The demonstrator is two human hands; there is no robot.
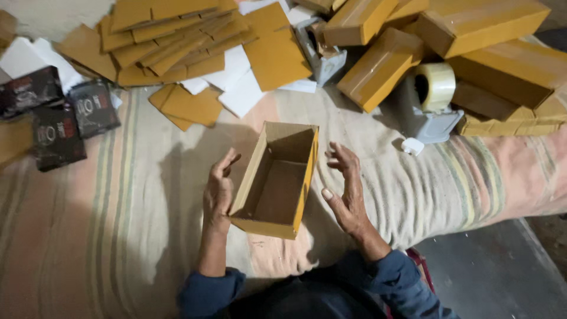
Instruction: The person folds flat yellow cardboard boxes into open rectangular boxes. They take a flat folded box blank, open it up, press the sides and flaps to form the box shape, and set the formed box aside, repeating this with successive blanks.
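An open yellow-brown cardboard box stands on the striped cloth in front of me, its inside empty. My left hand rests against the box's left wall, fingers curled and apart. On the other side, my right hand hovers just off the box's right wall with its fingers spread and nothing in them.
Flat cardboard blanks and white sheets are piled at the back. Closed yellow boxes are stacked at the back right around a grey tape dispenser. Dark printed packets lie at the left. A dark floor lies beyond the cloth's right edge.
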